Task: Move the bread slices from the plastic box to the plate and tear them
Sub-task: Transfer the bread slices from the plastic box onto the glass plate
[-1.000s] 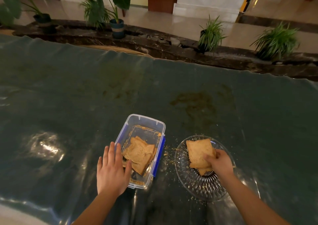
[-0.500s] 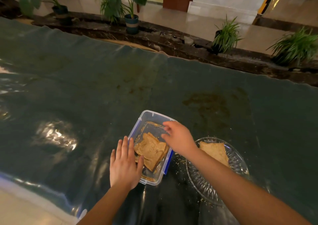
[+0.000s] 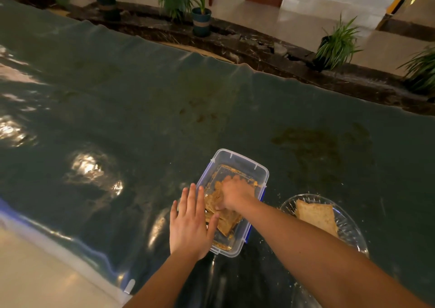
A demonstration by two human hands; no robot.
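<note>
A clear plastic box (image 3: 244, 164) with blue clips sits on the dark green table cover. Brown bread slices (image 3: 227, 221) lie stacked inside it. My right hand (image 3: 234, 193) is down in the box with its fingers curled onto the top slice. My left hand (image 3: 191, 225) lies flat and open against the box's left wall, thumb over the rim. To the right stands a clear glass plate (image 3: 350, 232) with bread slices (image 3: 316, 216) lying on it.
Crumbs are scattered between box and plate. The table cover (image 3: 164, 119) stretches far left and back, with stains at the right. Its near-left edge drops to a pale floor (image 3: 35, 272). Potted plants (image 3: 201, 20) line a dark ledge behind.
My right hand left the slices on the plate, crossed over to the box and went down onto the bread inside. My left hand stayed on the box.
</note>
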